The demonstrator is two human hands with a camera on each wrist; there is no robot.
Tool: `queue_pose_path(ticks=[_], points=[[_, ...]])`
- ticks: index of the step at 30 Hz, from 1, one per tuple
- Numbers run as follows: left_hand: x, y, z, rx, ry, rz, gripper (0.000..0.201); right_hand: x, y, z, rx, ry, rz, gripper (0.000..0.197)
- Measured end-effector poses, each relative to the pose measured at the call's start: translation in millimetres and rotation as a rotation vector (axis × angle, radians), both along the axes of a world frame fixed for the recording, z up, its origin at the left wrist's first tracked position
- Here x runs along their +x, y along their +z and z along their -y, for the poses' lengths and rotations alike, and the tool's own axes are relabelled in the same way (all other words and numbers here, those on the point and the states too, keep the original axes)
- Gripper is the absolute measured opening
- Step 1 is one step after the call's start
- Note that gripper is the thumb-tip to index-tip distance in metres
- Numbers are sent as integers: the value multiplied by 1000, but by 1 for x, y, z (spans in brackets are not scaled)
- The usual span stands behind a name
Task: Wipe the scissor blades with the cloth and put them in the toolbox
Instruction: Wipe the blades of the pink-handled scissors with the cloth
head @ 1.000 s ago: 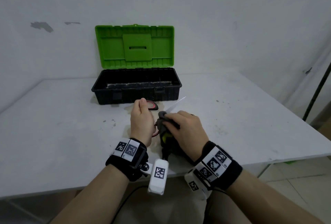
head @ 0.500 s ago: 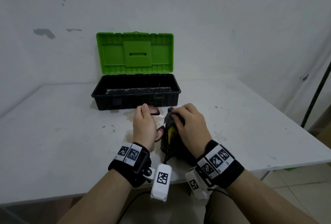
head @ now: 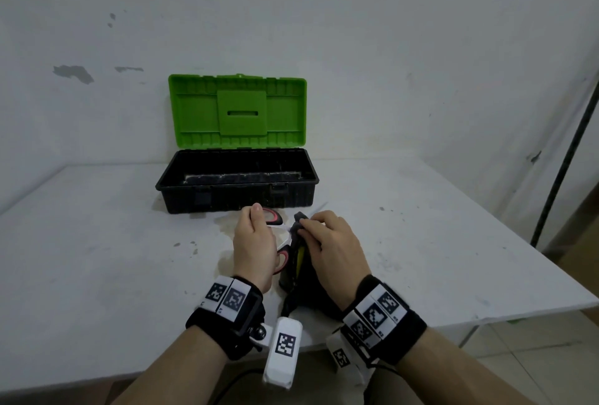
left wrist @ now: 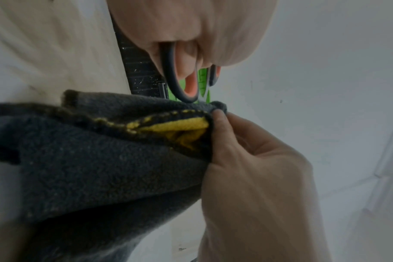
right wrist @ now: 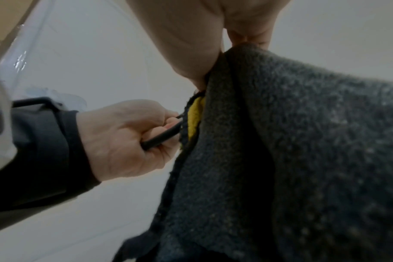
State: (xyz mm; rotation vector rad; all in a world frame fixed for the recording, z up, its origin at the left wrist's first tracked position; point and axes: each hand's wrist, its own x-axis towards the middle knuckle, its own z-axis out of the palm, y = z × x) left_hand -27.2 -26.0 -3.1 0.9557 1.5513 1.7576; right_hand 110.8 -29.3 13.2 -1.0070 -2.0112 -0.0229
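Observation:
My left hand (head: 254, 244) grips the red-and-black handles of the scissors (head: 275, 218), with fingers through the loops (left wrist: 175, 78). My right hand (head: 327, 242) pinches a dark grey cloth (head: 298, 268) with a yellow inner side (left wrist: 175, 126) around the blades. The cloth hides most of the blades; only a thin tip pokes out beyond it toward the toolbox. The cloth (right wrist: 280, 141) hangs down from my fingers to the table. The toolbox (head: 236, 184) stands just beyond my hands, black, with its green lid (head: 238, 111) upright.
The white table (head: 97, 242) bears small stains near my hands, and its right edge runs close by. A white wall rises behind the toolbox. A dark pole (head: 564, 161) leans at the far right.
The cloth in my right hand has slid forward along the blades toward the tip, so less blade shows. My head has tipped, so the toolbox sits lower in view.

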Motion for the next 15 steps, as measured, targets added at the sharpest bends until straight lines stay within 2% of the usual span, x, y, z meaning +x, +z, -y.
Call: queue_pose_path(ticks=[3,9,11,15], points=[[-1,2,0,10,-6,-45,43,5,7,-10,-92,6,-65,14],[-7,-5,1,13,-16,-65,41,38,31,-37,-311,-174,-139,18],[-10,-6,-1,3,-5,-63,43,41,36,-24,-313,-149,-205,17],[-6,-5,-2,-20,6,-33,41,37,36,-1,-170,-94,-288,7]])
